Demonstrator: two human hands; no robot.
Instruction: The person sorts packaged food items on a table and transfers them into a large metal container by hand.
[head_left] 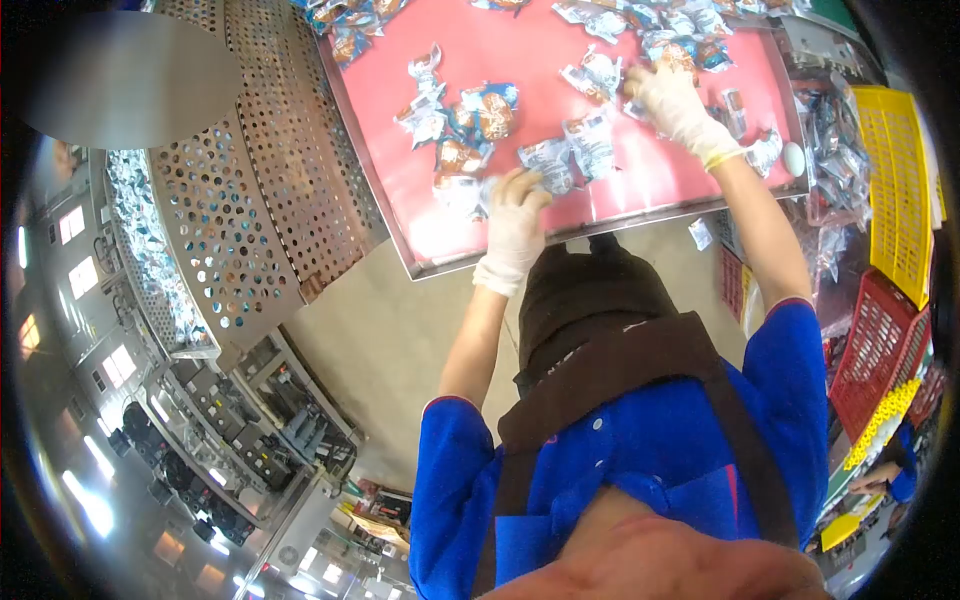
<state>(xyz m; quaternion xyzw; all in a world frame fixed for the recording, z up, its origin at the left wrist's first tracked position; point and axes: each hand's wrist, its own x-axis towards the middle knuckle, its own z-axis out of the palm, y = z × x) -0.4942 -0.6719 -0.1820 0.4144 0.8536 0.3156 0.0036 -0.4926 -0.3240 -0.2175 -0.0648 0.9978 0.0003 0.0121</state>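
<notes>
My left hand [515, 225], in a white glove, is over the near part of a pink-lined tray [650, 185] with a metal rim. Its fingers are curled beside silver-and-blue wrapped packets [548, 163]; what they hold, if anything, is hidden. Farther right, my right hand [672, 108], also gloved, reaches to a cluster of packets at the tray's far right. Its fingers are bent but apart, close to a packet with a brown round picture [672, 52]. Other packets [488, 110] lie scattered at the left of the tray.
Left of the tray stands a perforated metal machine [225, 190]. At the right are a yellow crate [890, 190], a red crate [880, 345] and a heap of packets [838, 150]. A white egg-shaped object [793, 158] sits by the tray's right rim. Another person's arm [875, 480] shows at lower right.
</notes>
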